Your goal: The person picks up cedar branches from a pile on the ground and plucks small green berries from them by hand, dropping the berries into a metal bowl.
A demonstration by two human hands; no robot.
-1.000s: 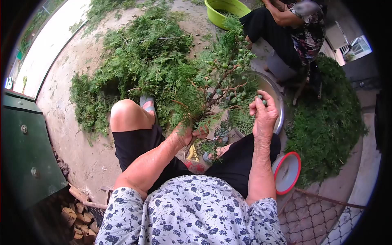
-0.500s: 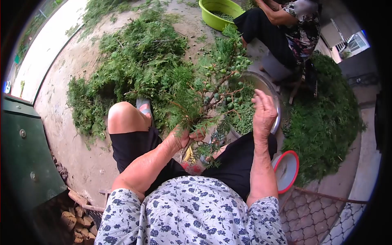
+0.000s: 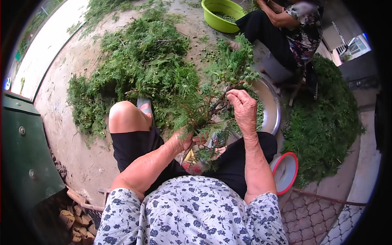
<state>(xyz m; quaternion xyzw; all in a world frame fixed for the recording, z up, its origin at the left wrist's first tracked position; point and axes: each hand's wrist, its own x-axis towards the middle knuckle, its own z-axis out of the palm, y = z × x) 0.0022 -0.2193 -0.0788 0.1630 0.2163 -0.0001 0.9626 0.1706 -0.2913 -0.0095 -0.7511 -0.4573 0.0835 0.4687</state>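
Note:
My left hand (image 3: 188,141) is closed around the lower stem of a leafy cypress branch (image 3: 216,102) with round green cones (image 3: 228,76) on its far twigs. The branch points away from me, between my knees and partly over a wide metal basin (image 3: 274,110). Loose green cones (image 3: 259,112) lie in that basin. At the branch's right side is my right hand (image 3: 244,110), thumb and forefinger pinched together against the twigs. What is between those fingertips is too small or hidden to make out.
Cut cypress branches (image 3: 139,61) are heaped ahead-left, with another heap (image 3: 322,126) at the right. A red-rimmed white bowl (image 3: 285,173) stands by my right knee. Farther off, a seated person (image 3: 281,32) is beside a lime-green tub (image 3: 220,22). Firewood (image 3: 77,222) lies at lower left.
My right hand has moved left and forward from above the basin to the branch, its fingers closing into a pinch. The branch has shifted slightly to the right; my left hand keeps its grip.

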